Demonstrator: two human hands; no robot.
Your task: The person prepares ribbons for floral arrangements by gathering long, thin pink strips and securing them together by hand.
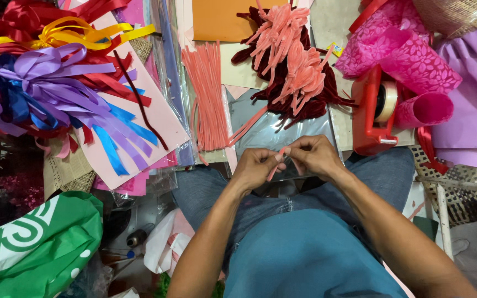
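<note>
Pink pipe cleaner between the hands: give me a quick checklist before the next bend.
1. Left hand pinches the fuzzy pink pipe cleaner: ok.
2. Right hand grips its upper end: ok.
3. Straight pink pipe cleaner bundle lies close ahead: ok.
4. Finished pink looped pieces rest on dark red ones, apart from the hands: ok.
5. Red tape dispenser beside the right hand: ok.
6. Bend shape so far: cannot tell.

Cluttered work surface, mostly hidden: straight bundle of salmon-pink pipe cleaners [211, 94], heap of dark red and pink twisted pipe-cleaner shapes [293, 66], red tape dispenser [374, 113], purple, blue, red ribbon strips [56, 88] on pink card [164, 124].
</note>
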